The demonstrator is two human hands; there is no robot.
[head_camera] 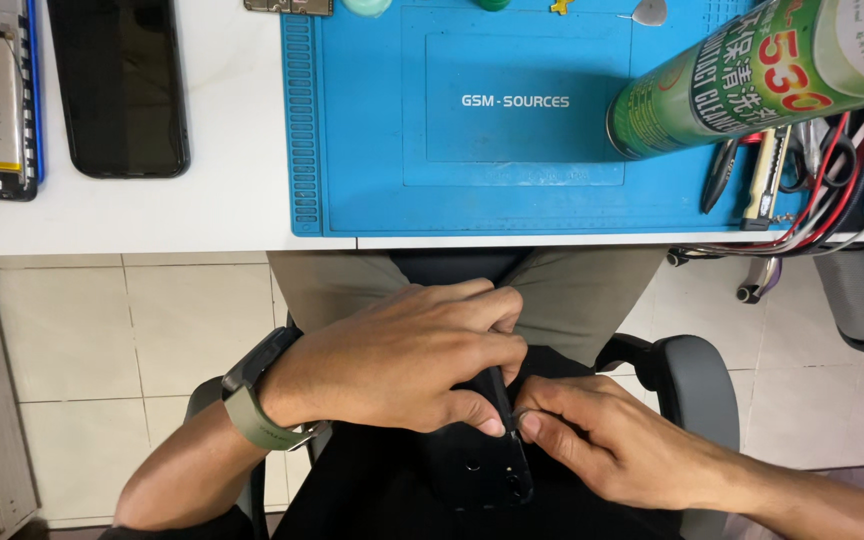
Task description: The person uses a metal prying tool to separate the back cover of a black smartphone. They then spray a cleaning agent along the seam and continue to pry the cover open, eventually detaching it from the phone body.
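Below the white bench edge (152,235), left hand (402,360) clamps a black phone (482,465) (lap-held), right hand (612,440) pinching its edge

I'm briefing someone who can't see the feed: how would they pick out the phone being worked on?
Start at the blue work mat on the white desk, then drop below the desk edge to the person's lap. There the left hand and right hand grip a black phone. Unlike the two phones lying on the desk, it is held, back side up.
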